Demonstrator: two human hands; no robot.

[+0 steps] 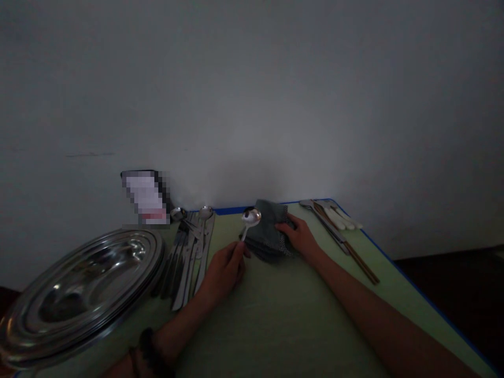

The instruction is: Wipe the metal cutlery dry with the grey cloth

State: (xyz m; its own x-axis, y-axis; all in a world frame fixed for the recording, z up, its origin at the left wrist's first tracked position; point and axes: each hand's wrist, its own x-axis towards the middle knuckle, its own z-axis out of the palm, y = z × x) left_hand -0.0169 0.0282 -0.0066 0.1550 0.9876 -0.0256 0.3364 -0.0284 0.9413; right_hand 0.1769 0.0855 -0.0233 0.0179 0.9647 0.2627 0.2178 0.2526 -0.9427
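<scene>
My left hand (225, 266) is closed around the handle of a metal spoon (251, 216), whose shiny bowl points up and away from me. Just right of the spoon, my right hand (298, 234) pinches a dark grey-green cloth (270, 226) with a dotted edge. The cloth rises from the tabletop in folds, and its lower part looks bunched. Spoon bowl and cloth overlap in the view; whether they touch I cannot tell. My right thumb and fingers close on the cloth's right edge.
Stacked oval metal trays (98, 283) fill the left. Beside them lie several knives, forks and spoons (192, 252). A blurred-out phone-like object (145, 197) leans on the wall (252, 105). At right are chopsticks (362, 262), a fork and white-handled cutlery (340, 216), near the green table's (295, 325) blue edge.
</scene>
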